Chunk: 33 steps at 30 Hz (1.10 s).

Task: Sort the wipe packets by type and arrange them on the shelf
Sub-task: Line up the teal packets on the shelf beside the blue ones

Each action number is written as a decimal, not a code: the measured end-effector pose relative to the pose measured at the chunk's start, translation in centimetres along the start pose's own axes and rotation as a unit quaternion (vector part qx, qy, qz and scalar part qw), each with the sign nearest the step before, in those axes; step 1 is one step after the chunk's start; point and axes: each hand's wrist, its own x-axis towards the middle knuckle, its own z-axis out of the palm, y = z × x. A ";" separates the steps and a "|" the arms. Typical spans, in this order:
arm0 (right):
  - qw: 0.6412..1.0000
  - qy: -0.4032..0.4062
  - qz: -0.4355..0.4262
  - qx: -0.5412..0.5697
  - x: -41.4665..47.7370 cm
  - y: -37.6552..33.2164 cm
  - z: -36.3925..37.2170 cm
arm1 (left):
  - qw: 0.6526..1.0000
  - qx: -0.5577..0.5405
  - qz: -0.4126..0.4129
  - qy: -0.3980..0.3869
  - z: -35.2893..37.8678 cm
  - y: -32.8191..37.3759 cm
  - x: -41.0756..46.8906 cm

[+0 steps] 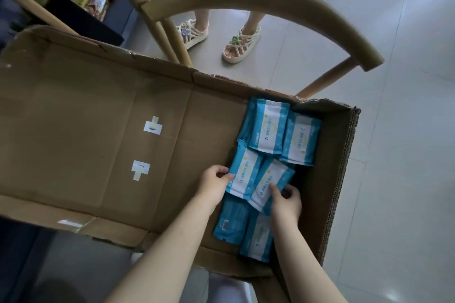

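Note:
Several blue wipe packets with white labels lie in the right end of an open cardboard box (98,118). My left hand (213,182) pinches the left edge of one packet (243,174). A tilted packet (268,184) overlaps that one, and my right hand (286,200) grips its lower right corner. Two more packets (268,128) (301,140) lie side by side at the far end of the box. Nearer me, a packet (230,222) shows its barcode side, and another (257,238) sits partly under my right forearm.
The box rests on a chair with a curved beige backrest (246,0). A person's feet in woven sandals (238,44) stand on the pale tiled floor beyond it. A dark low surface with colourful packages (81,0) is at the top left.

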 end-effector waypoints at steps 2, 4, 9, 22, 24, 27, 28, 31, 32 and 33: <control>0.999 -0.010 -0.007 0.032 -1.0 -0.3 -0.5 | 1.000 -0.022 0.010 0.016 -0.9 -0.1 -0.9; 0.997 -0.034 -0.007 0.073 -2.9 -0.9 -0.8 | 0.998 -0.049 0.023 0.033 -2.6 -0.3 -2.4; 0.967 -0.188 -0.012 0.173 -11.1 -3.4 -0.4 | 0.981 -0.161 0.075 0.079 -10.0 -1.1 -8.7; 0.846 -0.473 -0.163 0.186 -48.2 -3.8 6.2 | 0.825 -0.456 0.269 0.197 -39.0 -9.5 -39.7; 0.818 -0.522 -0.178 0.163 -53.0 -3.1 7.4 | 0.789 -0.495 0.289 0.221 -42.5 -11.6 -44.1; 0.773 -0.590 -0.195 0.125 -59.8 -2.9 9.4 | 0.744 -0.529 0.325 0.247 -47.1 -14.4 -49.6; 0.759 -0.608 -0.208 0.108 -62.0 -2.9 10.2 | 0.733 -0.532 0.337 0.257 -48.5 -15.3 -51.0; 0.711 -0.653 -0.251 0.065 -68.0 -2.9 12.8 | 0.699 -0.542 0.367 0.288 -52.7 -17.8 -54.5; 0.696 -0.667 -0.263 0.049 -69.8 -2.7 13.8 | 0.689 -0.548 0.370 0.299 -54.0 -18.6 -55.3; 0.680 -0.679 -0.276 0.033 -71.6 -2.6 14.8 | 0.677 -0.554 0.372 0.310 -55.3 -19.4 -56.2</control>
